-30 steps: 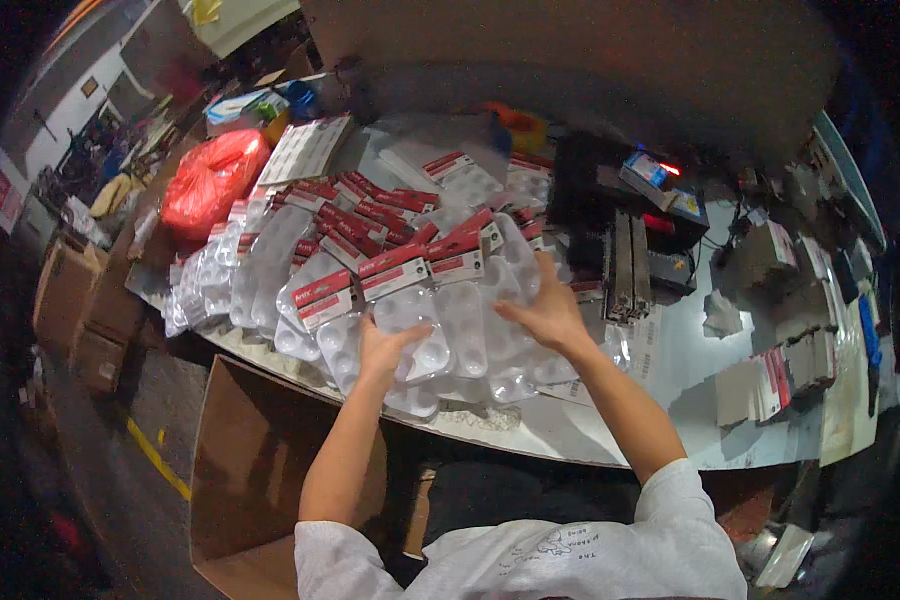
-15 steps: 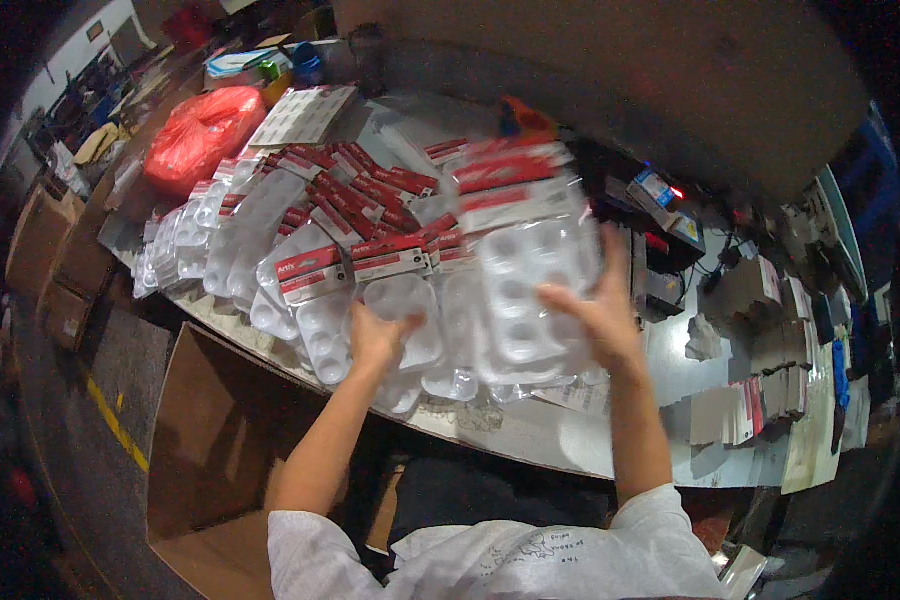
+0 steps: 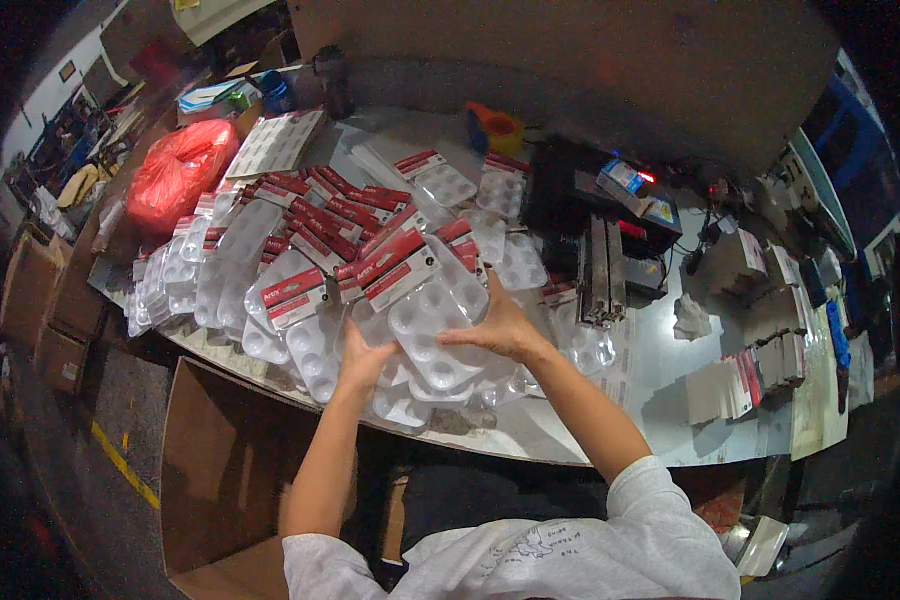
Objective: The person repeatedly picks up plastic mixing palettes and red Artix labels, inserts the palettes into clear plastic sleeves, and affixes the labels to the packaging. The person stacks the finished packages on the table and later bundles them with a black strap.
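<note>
White plastic paint palettes with round wells, in clear bags with red-and-white header cards, lie heaped across the table. My right hand [image 3: 502,328] grips a bagged paint palette [image 3: 432,318] by its right side, thumb on top and fingers mostly hidden. This palette lies tilted over others at the front of the heap. My left hand [image 3: 363,358] is closed round the lower edge of the palettes just left of it, its fingertips partly hidden. Another bagged palette [image 3: 313,350] lies just beyond that hand. Farther back is the heap of red header cards [image 3: 320,215].
A red plastic bag [image 3: 182,175] sits at the table's far left. Below the front edge stands an open cardboard box [image 3: 210,440]. A black device with metal bars [image 3: 598,265] is right of the heap. Stacks of cards [image 3: 720,392] line the right side.
My right hand has brought its bagged palette left and down, from the right of the heap to beside my left hand. Packs behind it are now uncovered. My left hand has barely moved.
</note>
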Demonstrator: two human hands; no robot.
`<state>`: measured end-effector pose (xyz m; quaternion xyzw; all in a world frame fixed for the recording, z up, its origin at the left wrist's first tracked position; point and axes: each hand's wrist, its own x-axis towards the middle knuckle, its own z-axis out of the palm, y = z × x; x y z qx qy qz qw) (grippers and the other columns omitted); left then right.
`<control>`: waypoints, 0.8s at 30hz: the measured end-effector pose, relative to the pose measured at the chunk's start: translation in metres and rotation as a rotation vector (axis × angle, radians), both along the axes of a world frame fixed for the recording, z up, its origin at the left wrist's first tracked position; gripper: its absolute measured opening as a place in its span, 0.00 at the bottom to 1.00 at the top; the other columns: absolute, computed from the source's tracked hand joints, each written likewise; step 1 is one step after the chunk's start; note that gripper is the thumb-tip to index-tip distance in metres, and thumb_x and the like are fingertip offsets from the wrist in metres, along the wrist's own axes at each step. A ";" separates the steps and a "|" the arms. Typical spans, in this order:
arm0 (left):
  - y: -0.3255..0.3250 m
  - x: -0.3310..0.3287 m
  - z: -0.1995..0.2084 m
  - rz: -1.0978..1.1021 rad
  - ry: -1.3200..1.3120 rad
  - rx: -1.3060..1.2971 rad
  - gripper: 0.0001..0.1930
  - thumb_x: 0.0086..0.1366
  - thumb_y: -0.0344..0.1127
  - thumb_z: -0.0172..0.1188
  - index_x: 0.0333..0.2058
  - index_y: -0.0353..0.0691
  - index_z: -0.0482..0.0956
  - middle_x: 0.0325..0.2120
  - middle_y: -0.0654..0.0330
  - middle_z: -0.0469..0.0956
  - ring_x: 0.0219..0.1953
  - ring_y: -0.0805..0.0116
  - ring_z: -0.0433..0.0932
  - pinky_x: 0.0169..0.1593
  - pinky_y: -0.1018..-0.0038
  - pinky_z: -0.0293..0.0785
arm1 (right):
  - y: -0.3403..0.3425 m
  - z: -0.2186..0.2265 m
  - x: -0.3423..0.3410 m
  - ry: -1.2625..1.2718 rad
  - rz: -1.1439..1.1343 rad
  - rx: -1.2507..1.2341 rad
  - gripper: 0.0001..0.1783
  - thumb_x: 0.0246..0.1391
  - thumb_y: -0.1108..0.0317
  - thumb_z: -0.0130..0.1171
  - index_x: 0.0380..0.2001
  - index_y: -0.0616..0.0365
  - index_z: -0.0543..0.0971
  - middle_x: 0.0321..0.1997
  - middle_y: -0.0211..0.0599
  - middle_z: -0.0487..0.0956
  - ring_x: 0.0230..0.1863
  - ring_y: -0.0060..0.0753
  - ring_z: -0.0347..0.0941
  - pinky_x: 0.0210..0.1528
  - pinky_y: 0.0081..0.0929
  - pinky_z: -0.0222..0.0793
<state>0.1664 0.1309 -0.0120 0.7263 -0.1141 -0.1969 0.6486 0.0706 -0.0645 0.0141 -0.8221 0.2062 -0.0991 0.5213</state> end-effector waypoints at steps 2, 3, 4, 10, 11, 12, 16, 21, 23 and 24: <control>0.002 0.001 -0.003 -0.059 0.003 -0.122 0.44 0.41 0.24 0.69 0.57 0.37 0.54 0.53 0.53 0.62 0.54 0.61 0.64 0.55 0.68 0.64 | 0.003 -0.004 -0.002 -0.101 0.027 0.049 0.73 0.13 0.44 0.77 0.61 0.68 0.50 0.59 0.57 0.63 0.60 0.49 0.61 0.60 0.34 0.58; 0.002 0.001 -0.006 -0.083 -0.013 -0.193 0.45 0.40 0.25 0.69 0.57 0.37 0.53 0.54 0.52 0.61 0.55 0.60 0.63 0.56 0.68 0.63 | 0.003 -0.005 -0.004 -0.072 0.015 0.090 0.68 0.16 0.49 0.78 0.60 0.68 0.51 0.58 0.54 0.64 0.58 0.46 0.63 0.59 0.33 0.60; 0.003 0.003 -0.009 -0.083 -0.001 -0.120 0.46 0.40 0.26 0.70 0.58 0.36 0.53 0.55 0.51 0.60 0.56 0.60 0.62 0.57 0.67 0.62 | 0.002 -0.004 -0.007 -0.068 -0.020 0.130 0.64 0.19 0.55 0.78 0.60 0.67 0.53 0.56 0.52 0.66 0.56 0.43 0.64 0.57 0.32 0.61; 0.030 0.013 0.021 0.195 -0.198 0.291 0.55 0.39 0.35 0.74 0.60 0.25 0.46 0.59 0.44 0.54 0.62 0.56 0.52 0.65 0.68 0.46 | -0.018 0.035 -0.073 -0.163 -0.150 0.382 0.60 0.22 0.60 0.78 0.59 0.65 0.56 0.52 0.47 0.70 0.51 0.36 0.68 0.53 0.31 0.65; 0.040 0.014 0.039 0.257 -0.195 0.198 0.47 0.40 0.33 0.72 0.57 0.27 0.53 0.54 0.47 0.61 0.56 0.56 0.61 0.60 0.68 0.56 | -0.021 0.040 -0.086 -0.212 -0.122 0.424 0.60 0.22 0.58 0.78 0.60 0.65 0.55 0.52 0.47 0.70 0.51 0.37 0.68 0.54 0.32 0.64; 0.051 0.015 0.060 0.271 -0.062 0.032 0.40 0.42 0.31 0.71 0.53 0.29 0.59 0.48 0.50 0.69 0.50 0.57 0.70 0.55 0.68 0.65 | -0.023 0.042 -0.096 -0.182 -0.176 0.408 0.61 0.22 0.58 0.78 0.60 0.65 0.55 0.53 0.47 0.70 0.51 0.37 0.68 0.54 0.32 0.64; 0.069 -0.037 0.122 0.207 -0.003 -0.431 0.27 0.48 0.23 0.60 0.49 0.32 0.65 0.40 0.54 0.73 0.42 0.61 0.76 0.45 0.64 0.75 | -0.016 0.029 -0.131 -0.187 -0.255 0.388 0.61 0.22 0.58 0.78 0.60 0.65 0.54 0.56 0.48 0.67 0.52 0.37 0.68 0.54 0.32 0.63; 0.011 -0.150 0.072 -0.082 -0.059 -0.115 0.37 0.39 0.30 0.74 0.50 0.36 0.66 0.43 0.59 0.71 0.45 0.69 0.71 0.50 0.72 0.67 | 0.019 -0.015 -0.161 -0.244 -0.208 0.517 0.65 0.24 0.65 0.77 0.63 0.64 0.45 0.59 0.50 0.63 0.56 0.39 0.65 0.57 0.34 0.60; -0.007 -0.166 0.038 -0.103 -0.035 -0.150 0.42 0.37 0.35 0.76 0.51 0.34 0.62 0.44 0.57 0.69 0.45 0.67 0.70 0.48 0.73 0.68 | 0.029 -0.028 -0.175 -0.284 -0.245 0.410 0.64 0.26 0.66 0.75 0.63 0.62 0.44 0.59 0.49 0.62 0.58 0.39 0.62 0.59 0.34 0.57; -0.009 -0.168 0.025 -0.027 -0.157 0.001 0.44 0.36 0.36 0.77 0.52 0.35 0.60 0.44 0.56 0.69 0.45 0.66 0.70 0.48 0.72 0.68 | 0.032 -0.034 -0.181 -0.289 -0.273 0.317 0.63 0.27 0.67 0.75 0.63 0.62 0.44 0.59 0.49 0.62 0.59 0.40 0.61 0.60 0.34 0.56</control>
